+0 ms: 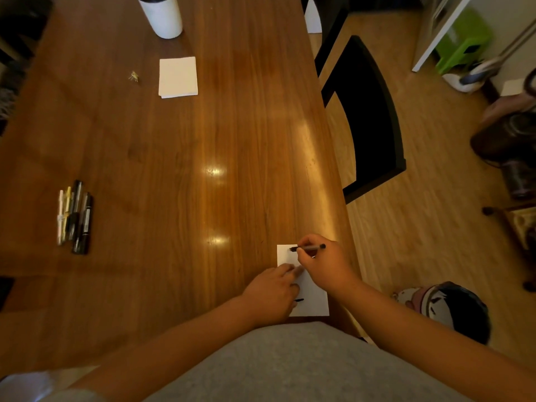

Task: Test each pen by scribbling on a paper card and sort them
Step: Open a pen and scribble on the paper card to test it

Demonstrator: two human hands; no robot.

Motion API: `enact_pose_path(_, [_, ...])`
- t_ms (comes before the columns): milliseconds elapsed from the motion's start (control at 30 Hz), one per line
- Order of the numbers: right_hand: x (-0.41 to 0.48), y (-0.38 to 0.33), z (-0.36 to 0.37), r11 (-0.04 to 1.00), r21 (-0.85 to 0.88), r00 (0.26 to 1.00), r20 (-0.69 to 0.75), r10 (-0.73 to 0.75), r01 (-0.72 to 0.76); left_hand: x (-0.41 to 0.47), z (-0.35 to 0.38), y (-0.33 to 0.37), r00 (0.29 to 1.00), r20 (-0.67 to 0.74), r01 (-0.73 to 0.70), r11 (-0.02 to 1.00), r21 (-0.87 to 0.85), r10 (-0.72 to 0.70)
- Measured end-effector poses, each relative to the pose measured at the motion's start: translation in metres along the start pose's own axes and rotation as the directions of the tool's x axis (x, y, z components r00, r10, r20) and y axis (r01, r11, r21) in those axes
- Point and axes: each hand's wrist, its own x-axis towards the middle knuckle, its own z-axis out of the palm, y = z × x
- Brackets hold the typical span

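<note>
Pen (308, 248) gripped in your right hand (322, 265), you work at the near right edge of a wooden table (203, 140). Your fingers and thumb curl round the barrel, which lies almost level with its dark tip pointing left over the far end of the paper card (313, 303); whether the tip meets the paper cannot be told. Your left hand (271, 291) rests on the card's left side, fingers extended and pressing it down. A short dark mark (298, 300) shows on the card beside that hand. Well apart, at the table's left, a cluster of pens (74, 217) lies side by side. Farther off sit a stack of white cards (178, 77) and a white cup (162, 15). A black chair (371, 117) stands at the table's right.
</note>
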Motion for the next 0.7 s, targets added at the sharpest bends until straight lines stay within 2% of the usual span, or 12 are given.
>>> enact_pose_path(267, [0.001, -0.002, -0.001, 1.000, -0.015, 0.999, 0.043, -0.014, 0.015, 0.006, -0.006, -0.002, 0.998, -0.055, 0.015, 0.998, -0.054, -0.018])
enact_pose_path(700, [0.006, 0.006, -0.015, 0.999, -0.030, 1.000, -0.006, 0.018, -0.018, 0.017, -0.013, 0.008, 0.997, 0.074, 0.015, 0.999, 0.048, -0.019])
